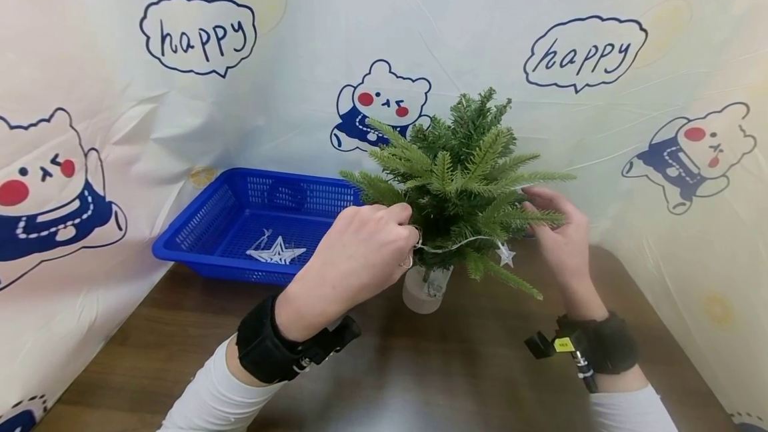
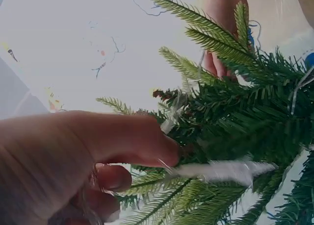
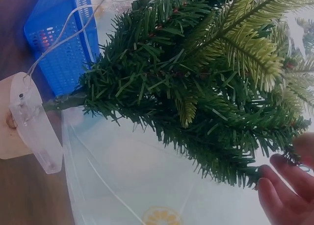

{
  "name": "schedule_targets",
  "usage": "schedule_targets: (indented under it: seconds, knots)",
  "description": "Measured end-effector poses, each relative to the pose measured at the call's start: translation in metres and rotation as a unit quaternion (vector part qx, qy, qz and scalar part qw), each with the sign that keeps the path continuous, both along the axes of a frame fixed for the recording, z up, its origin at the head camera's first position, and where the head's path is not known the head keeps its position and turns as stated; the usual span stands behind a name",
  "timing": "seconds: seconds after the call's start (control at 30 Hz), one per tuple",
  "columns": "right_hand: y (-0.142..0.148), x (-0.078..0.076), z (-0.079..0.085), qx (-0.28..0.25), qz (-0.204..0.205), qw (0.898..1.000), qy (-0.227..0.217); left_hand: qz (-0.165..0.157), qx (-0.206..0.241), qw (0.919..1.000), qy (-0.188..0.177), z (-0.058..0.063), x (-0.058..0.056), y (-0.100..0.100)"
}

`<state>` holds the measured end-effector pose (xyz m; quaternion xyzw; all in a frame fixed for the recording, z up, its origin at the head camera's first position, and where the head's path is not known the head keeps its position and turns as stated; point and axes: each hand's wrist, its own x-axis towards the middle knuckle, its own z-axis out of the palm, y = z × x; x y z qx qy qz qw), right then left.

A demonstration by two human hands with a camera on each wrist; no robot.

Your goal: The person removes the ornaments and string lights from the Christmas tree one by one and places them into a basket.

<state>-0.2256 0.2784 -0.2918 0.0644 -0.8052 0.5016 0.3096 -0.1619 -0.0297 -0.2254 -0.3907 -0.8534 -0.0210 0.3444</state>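
Note:
A small artificial Christmas tree (image 1: pixel 456 172) stands upright on a pale round base (image 1: pixel 423 292). At its lower left side, my left hand (image 1: pixel 360 259) has curled fingers and pinches a thin string of star lights (image 1: pixel 465 242). The strand crosses the front of the lower branches to a clear star (image 1: pixel 506 254). Close by the left thumb, a whitish clear piece (image 2: pixel 225 172) lies among the needles. My right hand (image 1: pixel 558 229) is at the tree's right side, its fingertips (image 3: pixel 267 186) touching branch tips. Branches partly hide those fingers, so whether they pinch anything is unclear.
Behind and left of the tree sits a blue plastic basket (image 1: pixel 198 232) with white star ornaments (image 1: pixel 278 252) in it. The brown wooden table (image 1: pixel 468 365) extends toward me. A printed cloth (image 1: pixel 300 12) hangs behind and along both sides.

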Motion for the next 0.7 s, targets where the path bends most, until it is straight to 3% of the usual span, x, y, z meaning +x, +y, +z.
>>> schedule_targets:
  seconds: [0.27, 0.4, 0.57, 0.7]
  knots:
    - [-0.001, 0.002, -0.002, -0.012, -0.003, 1.000, 0.005, -0.055, 0.024, 0.9982, 0.008, -0.005, -0.006, -0.001]
    - [-0.002, 0.005, -0.003, -0.002, -0.011, 1.000, 0.011, -0.061, 0.028, 0.9973, 0.032, -0.006, -0.008, -0.001]
    - [-0.013, 0.020, 0.007, 0.005, -0.007, 1.000, 0.028, -0.066, 0.028, 0.9963, 0.048, -0.003, -0.006, -0.003]
    - [-0.009, 0.018, 0.001, -0.002, 0.001, 0.999, 0.043, -0.079, 0.030, 0.9954, 0.045, -0.002, -0.005, -0.003]
